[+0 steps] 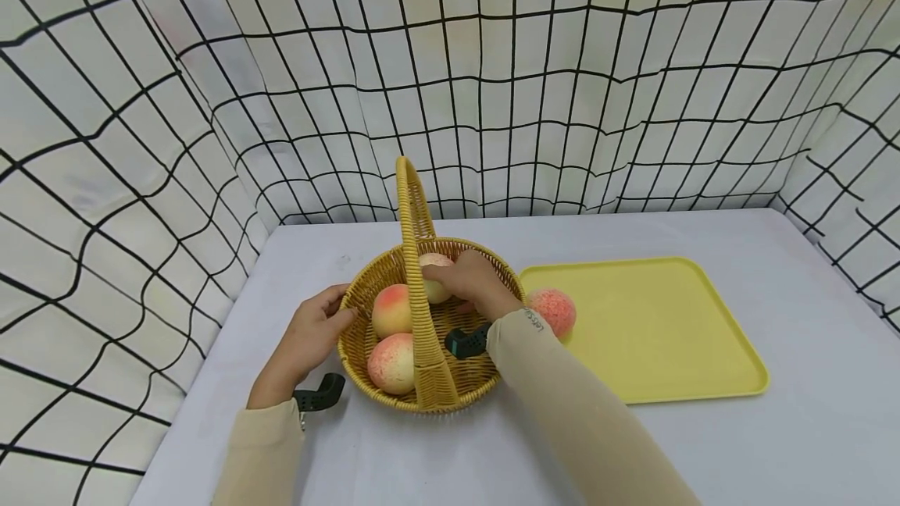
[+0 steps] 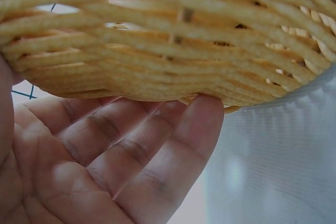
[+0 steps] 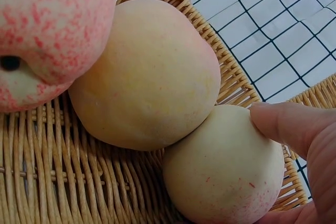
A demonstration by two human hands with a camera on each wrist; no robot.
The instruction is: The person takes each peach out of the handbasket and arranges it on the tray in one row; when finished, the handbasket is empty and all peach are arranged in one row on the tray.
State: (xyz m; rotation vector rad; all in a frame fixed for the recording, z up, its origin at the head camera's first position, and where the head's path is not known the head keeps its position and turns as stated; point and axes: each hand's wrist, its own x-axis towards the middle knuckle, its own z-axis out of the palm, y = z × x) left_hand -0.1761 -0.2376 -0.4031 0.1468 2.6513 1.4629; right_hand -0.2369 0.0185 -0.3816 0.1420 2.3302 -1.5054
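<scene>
A wicker basket point(image 1: 436, 381) with a tall handle stands on the table, with three peaches inside. My left hand point(image 1: 309, 338) grips its left rim, thumb over the edge and fingers against the underside point(image 2: 131, 150). Inside the basket, at the far side, my right hand point(image 1: 481, 283) holds a pale peach point(image 3: 226, 166) between thumb and fingers. Touching that one in the right wrist view is a yellowish peach point(image 3: 147, 72), with a red-speckled peach point(image 3: 47, 30) beside it. The basket handle partly hides the fruit in the head view.
Right of the basket lies a yellow tray point(image 1: 661, 334), with a pink peach point(image 1: 553, 312) at its left edge, partly behind my right sleeve point(image 1: 562, 381). White walls with black netting point(image 1: 520, 100) border the white-covered table point(image 1: 394, 459).
</scene>
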